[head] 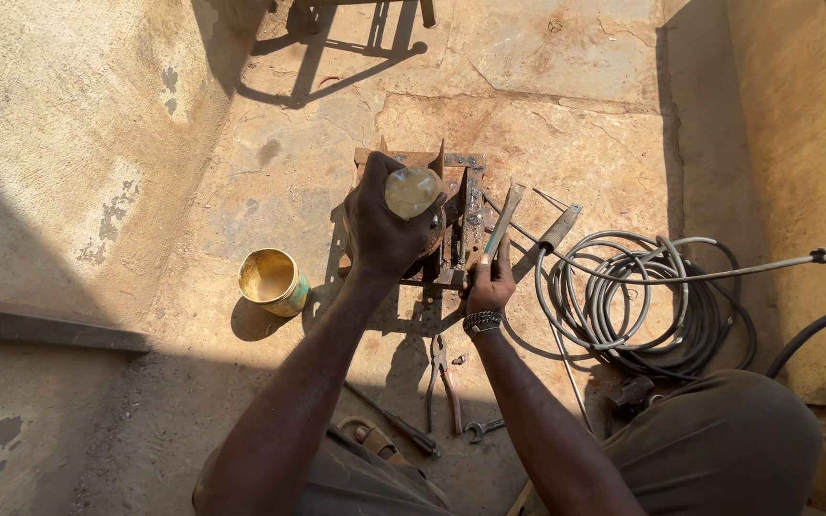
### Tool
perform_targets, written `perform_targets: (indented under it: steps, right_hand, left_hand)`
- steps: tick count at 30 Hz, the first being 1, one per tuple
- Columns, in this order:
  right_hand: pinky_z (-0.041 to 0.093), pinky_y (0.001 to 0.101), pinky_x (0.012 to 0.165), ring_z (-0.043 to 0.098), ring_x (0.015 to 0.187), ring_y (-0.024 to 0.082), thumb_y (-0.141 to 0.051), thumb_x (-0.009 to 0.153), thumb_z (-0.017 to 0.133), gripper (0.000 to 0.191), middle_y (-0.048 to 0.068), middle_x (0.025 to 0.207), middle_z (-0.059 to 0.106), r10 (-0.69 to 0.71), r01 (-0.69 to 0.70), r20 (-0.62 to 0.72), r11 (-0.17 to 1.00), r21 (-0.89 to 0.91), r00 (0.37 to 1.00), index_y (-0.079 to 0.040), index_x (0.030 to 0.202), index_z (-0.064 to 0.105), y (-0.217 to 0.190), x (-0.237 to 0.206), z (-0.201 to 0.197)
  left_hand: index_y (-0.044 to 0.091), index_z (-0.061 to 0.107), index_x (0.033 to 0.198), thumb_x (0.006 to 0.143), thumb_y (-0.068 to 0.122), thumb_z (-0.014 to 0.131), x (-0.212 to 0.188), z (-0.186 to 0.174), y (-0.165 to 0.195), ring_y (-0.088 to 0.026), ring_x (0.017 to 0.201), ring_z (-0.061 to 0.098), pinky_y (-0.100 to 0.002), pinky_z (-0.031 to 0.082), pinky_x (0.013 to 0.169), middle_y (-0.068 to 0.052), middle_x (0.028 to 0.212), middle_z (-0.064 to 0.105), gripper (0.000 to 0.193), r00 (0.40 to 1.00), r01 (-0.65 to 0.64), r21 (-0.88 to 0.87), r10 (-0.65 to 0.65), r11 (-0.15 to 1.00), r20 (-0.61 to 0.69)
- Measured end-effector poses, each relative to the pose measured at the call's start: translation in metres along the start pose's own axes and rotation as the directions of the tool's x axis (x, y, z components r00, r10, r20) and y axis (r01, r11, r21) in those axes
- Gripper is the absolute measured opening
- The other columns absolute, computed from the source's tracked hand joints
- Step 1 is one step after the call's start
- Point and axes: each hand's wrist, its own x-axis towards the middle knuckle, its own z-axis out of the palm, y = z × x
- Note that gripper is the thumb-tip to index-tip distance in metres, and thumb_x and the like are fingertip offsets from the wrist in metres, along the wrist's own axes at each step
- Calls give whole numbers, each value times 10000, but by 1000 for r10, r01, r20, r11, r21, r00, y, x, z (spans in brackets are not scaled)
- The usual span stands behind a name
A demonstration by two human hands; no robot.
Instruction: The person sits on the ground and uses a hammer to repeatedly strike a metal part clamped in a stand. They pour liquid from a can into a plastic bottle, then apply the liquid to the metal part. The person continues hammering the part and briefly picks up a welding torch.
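Fingers of the left hand curl up around a round, pale, clear-looking lid or lens, gripping it by its rim so that its flat face points up toward the camera. It is held above the left part of a rusty metal frame that stands on the ground in front of the person. Whether the round piece touches the frame below cannot be told.

On the other side, the right hand is closed around the lower end of a flat metal bar, which slants up and to the right beside the frame's right edge. A beaded bracelet sits on that wrist.

Left of the frame, well apart from it, stands an open yellow tin with a pale inside, throwing a shadow on the cracked concrete floor. Below the frame, between the forearms, lie pliers with reddish handles, a small spanner and a dark screwdriver. To the right of the frame lies a coil of grey cable, with a thin rod and holder resting near its upper edge. A sandal shows by the person's left knee.
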Motion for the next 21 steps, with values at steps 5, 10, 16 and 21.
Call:
perform_targets:
  steps: [5,10,16,21]
  right_hand:
    - [533,411,1030,664,1252,332,8,983,629,647,260,1441,640,-465,646,527,728,-230,711,-75,1601,456,-20,-11,-2]
    - [497,456,1006,615,1225,398,-7,950,632,715,320,1402,601,-189,222,198,962,-159,962,-84,1623,402,-26,-30,2]
    - [539,382,882,661,1047,291,-39,904,664,801,339,1315,634,-346,434,318,860,-268,883,-74,1643,359,-32,-40,5]
    - [609,324,814,748,887,218,-18,796,546,905,257,1378,625,-283,416,337,795,-441,898,-64,1651,252,-35,-56,16]
  left_hand:
    - [91,513,966,736,216,947,0,-2,22,-311,809,736,-398,551,685,-105,839,692,507,999,-30,49,31,998,-22]
    - [86,523,960,732,211,945,-12,-7,37,-331,807,724,-408,546,703,-117,839,678,496,997,-53,73,56,996,-46]
    - [81,515,963,721,202,946,-17,-7,36,-348,791,711,-421,536,696,-125,818,665,509,993,-91,81,97,993,-67]
    - [92,503,978,753,217,944,-16,-14,31,-312,804,736,-397,551,677,-113,834,669,511,996,-63,-15,62,998,-59]
